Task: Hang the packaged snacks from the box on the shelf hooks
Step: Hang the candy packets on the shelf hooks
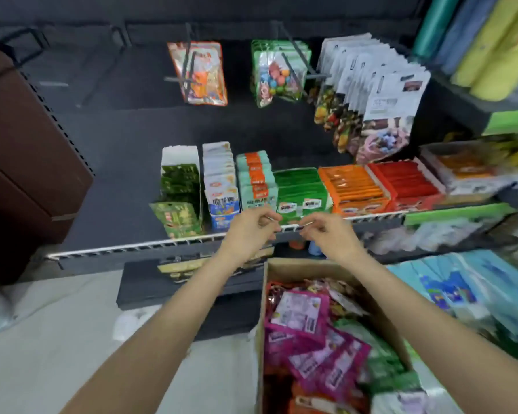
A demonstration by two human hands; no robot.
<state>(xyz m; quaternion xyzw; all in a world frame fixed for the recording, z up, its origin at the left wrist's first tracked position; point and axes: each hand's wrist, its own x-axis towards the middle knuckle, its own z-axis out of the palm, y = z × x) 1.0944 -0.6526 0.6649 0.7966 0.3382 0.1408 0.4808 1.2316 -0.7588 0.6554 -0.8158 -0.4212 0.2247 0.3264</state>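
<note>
Pink snack packs lay in box, below both hands | right hand nearer | left hand | fingers curled, seemingly holding nothing.

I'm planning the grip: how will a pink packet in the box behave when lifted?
The pink packet looks like thin glossy film, so probably floppy and somewhat slippery. It lies loosely heaped in the box, suggesting it is light. Contents can't be told.

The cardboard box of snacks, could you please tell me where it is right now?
The cardboard box sits at the lower right of the head view, below the right hand and in front of the shelf's white wire rail.
</note>
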